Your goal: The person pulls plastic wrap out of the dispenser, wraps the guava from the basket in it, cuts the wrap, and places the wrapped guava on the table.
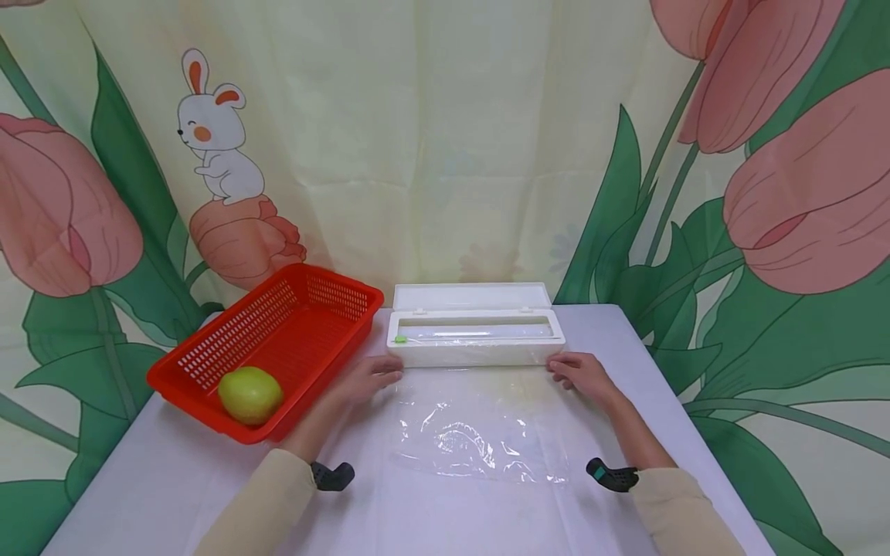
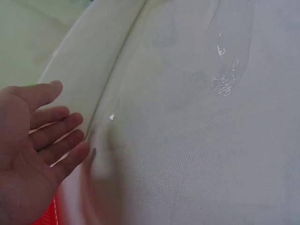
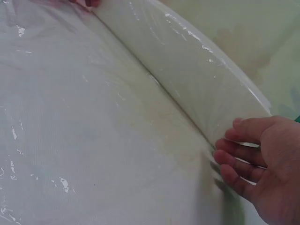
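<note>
A white cling film dispenser (image 1: pixel 480 354) stands with its lid (image 1: pixel 471 296) up, a film roll (image 1: pixel 480 331) inside and a green slider (image 1: pixel 400 340) at the left of its front rail. From its front, clear cling film (image 1: pixel 480 432) lies spread over the table toward the person, wrinkled and shiny. At the dispenser's lower left corner is the left hand (image 1: pixel 375 376), its fingers (image 2: pixel 56 129) loosely extended against the front face. The right hand (image 1: pixel 580 373) mirrors it at the right corner, fingertips (image 3: pixel 227 157) touching the box, fingers slightly bent. Neither hand grips anything.
Left of the dispenser sits a red plastic basket (image 1: pixel 341 351) with a yellow-green fruit (image 1: pixel 250 394) in it, close by the left forearm. A white cloth covers the table (image 1: pixel 174 479). Behind hangs a curtain (image 1: pixel 431 154) printed with tulips and a rabbit.
</note>
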Available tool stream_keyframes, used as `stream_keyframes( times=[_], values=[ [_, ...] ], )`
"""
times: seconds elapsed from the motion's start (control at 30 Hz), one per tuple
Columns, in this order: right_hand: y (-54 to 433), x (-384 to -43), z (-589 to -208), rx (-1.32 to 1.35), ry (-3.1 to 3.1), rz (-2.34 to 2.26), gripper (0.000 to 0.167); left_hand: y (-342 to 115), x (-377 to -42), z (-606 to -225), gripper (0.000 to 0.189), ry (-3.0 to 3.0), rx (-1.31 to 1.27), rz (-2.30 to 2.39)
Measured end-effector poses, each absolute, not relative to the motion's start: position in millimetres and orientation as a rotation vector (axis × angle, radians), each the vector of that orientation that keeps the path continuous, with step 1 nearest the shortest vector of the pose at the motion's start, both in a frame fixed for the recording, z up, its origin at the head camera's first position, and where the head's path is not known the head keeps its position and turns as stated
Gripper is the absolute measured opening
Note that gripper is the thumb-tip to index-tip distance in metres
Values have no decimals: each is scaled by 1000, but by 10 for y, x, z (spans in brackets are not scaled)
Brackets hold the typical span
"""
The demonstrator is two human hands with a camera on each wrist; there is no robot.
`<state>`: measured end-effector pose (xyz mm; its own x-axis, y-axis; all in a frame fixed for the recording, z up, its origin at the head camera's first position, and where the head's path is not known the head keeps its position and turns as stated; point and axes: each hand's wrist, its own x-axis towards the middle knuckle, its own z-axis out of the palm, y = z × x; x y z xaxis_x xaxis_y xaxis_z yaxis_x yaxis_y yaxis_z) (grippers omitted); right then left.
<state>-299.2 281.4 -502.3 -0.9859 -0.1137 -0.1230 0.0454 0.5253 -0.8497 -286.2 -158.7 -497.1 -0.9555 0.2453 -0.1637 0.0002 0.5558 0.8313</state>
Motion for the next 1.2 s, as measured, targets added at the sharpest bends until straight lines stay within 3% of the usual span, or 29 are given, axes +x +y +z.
stream_keyframes(
  times=[0.23, 0.4, 0.77, 1.2],
  values=[
    [2923, -2938, -4916, 11, 2706, -1413, 35, -1673, -2731, -4812, 39, 2540, 228, 1405],
    [2955, -2944, -4833, 74, 2789, -1421, 45, -1769, -2640, -4609, 48, 2584, 329, 1371],
    [2939, -3102, -4734, -152, 2770, -1453, 56, -1886, -2452, -4286, 54, 2586, 390, 1452],
    [2853, -3292, -4699, -225, 2716, -1383, 55, -2119, -2390, -4125, 58, 2754, 468, 1361]
  ],
)
